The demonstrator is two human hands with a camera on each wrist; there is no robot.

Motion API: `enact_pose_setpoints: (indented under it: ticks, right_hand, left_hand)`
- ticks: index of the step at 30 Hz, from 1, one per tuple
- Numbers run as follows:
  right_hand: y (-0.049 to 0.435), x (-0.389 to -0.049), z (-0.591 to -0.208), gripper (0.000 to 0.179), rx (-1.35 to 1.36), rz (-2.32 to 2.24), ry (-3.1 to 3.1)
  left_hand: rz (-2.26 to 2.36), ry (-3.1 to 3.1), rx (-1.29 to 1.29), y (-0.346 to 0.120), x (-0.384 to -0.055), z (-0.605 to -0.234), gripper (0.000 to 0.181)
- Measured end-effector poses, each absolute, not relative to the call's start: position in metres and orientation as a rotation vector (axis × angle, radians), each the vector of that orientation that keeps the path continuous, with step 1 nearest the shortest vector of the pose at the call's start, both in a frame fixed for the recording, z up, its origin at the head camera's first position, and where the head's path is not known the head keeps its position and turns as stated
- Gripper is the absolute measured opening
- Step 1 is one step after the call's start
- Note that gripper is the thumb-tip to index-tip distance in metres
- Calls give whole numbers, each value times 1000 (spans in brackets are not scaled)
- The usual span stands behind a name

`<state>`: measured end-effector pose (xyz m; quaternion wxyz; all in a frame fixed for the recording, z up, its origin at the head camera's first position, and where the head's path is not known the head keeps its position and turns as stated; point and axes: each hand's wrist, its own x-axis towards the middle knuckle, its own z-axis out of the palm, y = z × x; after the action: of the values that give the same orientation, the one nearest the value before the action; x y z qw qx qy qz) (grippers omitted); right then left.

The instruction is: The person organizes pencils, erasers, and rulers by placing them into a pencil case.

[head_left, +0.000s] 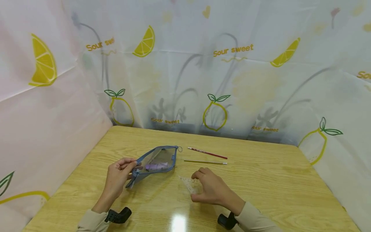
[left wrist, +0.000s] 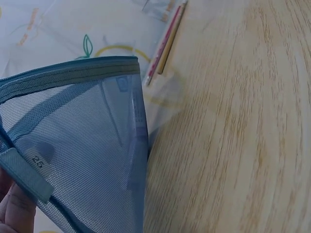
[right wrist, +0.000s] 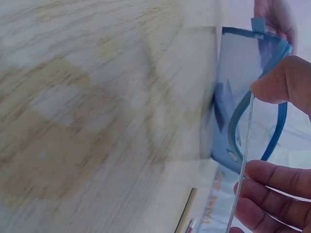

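Note:
A blue mesh zip pouch (head_left: 162,158) stands tilted with its mouth apart, and a purple item (head_left: 156,166) shows inside it. My left hand (head_left: 118,175) pinches the pouch's left end by the edge; in the left wrist view the thumb lies below a blue tab (left wrist: 26,174). To the right of the pouch, my right hand (head_left: 213,188) holds a clear set square (head_left: 188,185) between thumb and fingers. The right wrist view shows the set square (right wrist: 246,131) edge-on, with the pouch (right wrist: 228,97) beyond it.
Behind the right hand a red pencil (head_left: 207,152) and a gold pencil (head_left: 205,162) lie on the wooden table (head_left: 275,180). A printed lemon-pattern sheet (head_left: 185,71) hangs along the back and sides.

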<state>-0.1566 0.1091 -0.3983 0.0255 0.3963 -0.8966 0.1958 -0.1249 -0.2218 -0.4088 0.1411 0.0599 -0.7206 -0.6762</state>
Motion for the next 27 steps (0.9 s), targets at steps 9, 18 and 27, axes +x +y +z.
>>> enact_pose_setpoints:
  ticks: [9, 18, 27]
  right_hand:
    - [107, -159, -393, 46, 1197, 599, -2788]
    - [101, -162, -384, 45, 1198, 597, -2761]
    - [101, -160, -383, 46, 1173, 616, -2793]
  left_hand:
    - [-1933, -2111, 179, -221, -127, -408, 28]
    - [-1917, -2096, 128, -224, -127, -405, 28]
    - [-1966, -2079, 170, -224, -127, -407, 26]
